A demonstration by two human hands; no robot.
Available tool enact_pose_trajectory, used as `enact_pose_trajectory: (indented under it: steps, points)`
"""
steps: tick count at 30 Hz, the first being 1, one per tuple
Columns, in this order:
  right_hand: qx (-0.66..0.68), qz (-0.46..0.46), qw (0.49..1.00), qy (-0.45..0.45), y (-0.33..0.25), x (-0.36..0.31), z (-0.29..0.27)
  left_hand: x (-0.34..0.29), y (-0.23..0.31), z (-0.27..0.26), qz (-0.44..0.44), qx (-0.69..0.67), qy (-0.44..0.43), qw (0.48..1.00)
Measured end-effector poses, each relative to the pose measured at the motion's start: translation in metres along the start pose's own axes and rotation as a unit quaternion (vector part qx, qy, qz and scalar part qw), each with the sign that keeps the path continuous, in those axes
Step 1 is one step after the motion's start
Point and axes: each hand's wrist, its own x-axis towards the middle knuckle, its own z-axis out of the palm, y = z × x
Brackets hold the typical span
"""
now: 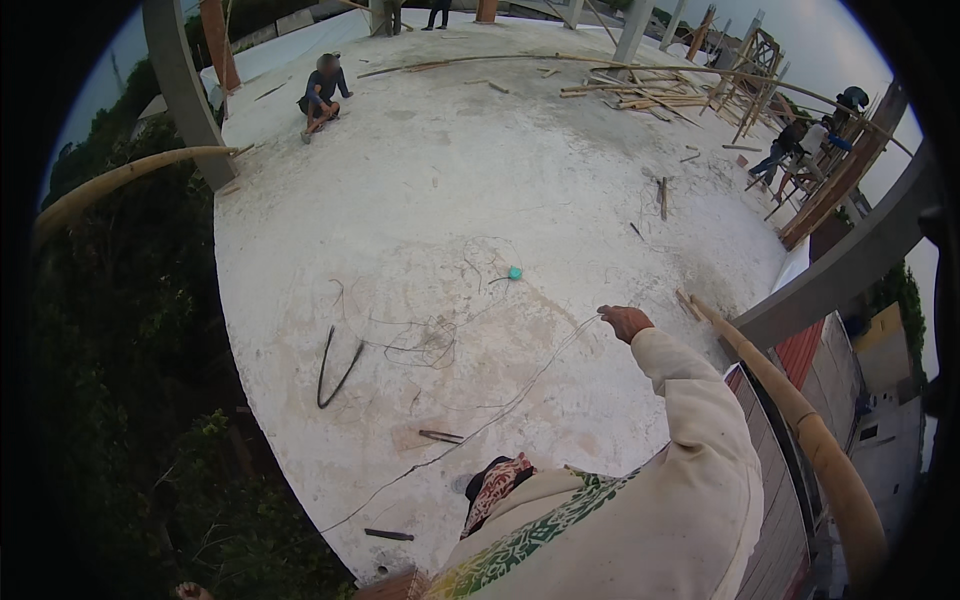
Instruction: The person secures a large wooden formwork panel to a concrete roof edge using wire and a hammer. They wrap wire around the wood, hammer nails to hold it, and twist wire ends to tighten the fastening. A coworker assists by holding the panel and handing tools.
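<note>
My right hand [625, 322], at the end of a beige sleeve, reaches out over the pale concrete slab [380, 210]. Its fingers are closed on a thin wire [570, 338], which trails down and left toward a dark line on the concrete. Only a small part of my left hand [192, 592] shows at the lower left rim; its fingers cannot be made out. Left of my right hand, loose thin wire [430, 345] lies tangled on the slab. A small turquoise object [515, 273] sits beyond it. A dark bar bent into a V [338, 385] lies farther left.
Short dark bars [388, 535] lie near me. The slab's left edge drops to dark greenery [120, 380]. Bamboo poles [790, 400] cross at right, above metal roofing [800, 345]. A person [322, 95] sits far left; others work at far right beside piled bamboo [650, 95].
</note>
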Motion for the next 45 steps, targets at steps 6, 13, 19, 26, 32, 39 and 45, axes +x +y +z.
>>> enact_pose_trajectory:
  steps: [6,13,19,26,32,39,45]
  points:
    - [0.122,-0.099,0.987,-0.026,-0.007,0.067,0.073,-0.024,0.033,0.034,0.084,-0.022,-0.008,0.996]
    - [-0.448,-0.170,0.800,-0.360,-0.120,0.124,0.103,-0.163,0.036,0.184,0.095,-0.138,0.002,0.986]
    - [0.425,-0.457,0.691,-0.364,-0.478,0.040,0.093,-0.258,-0.026,0.256,0.055,-0.181,0.010,0.982]
    - [0.412,-0.452,0.459,-0.645,-0.593,-0.066,0.073,-0.296,-0.052,0.185,0.101,-0.241,0.165,0.951]
    - [0.450,-0.448,0.507,-0.583,-0.592,-0.052,0.064,-0.345,-0.064,0.100,0.105,-0.117,0.184,0.970]
    - [0.453,-0.448,0.521,-0.569,-0.617,-0.079,0.047,-0.410,-0.139,0.166,-0.018,-0.252,0.024,0.967]
    - [0.415,-0.485,0.552,-0.537,-0.612,-0.090,0.061,-0.429,-0.167,0.166,0.002,-0.145,0.010,0.989]
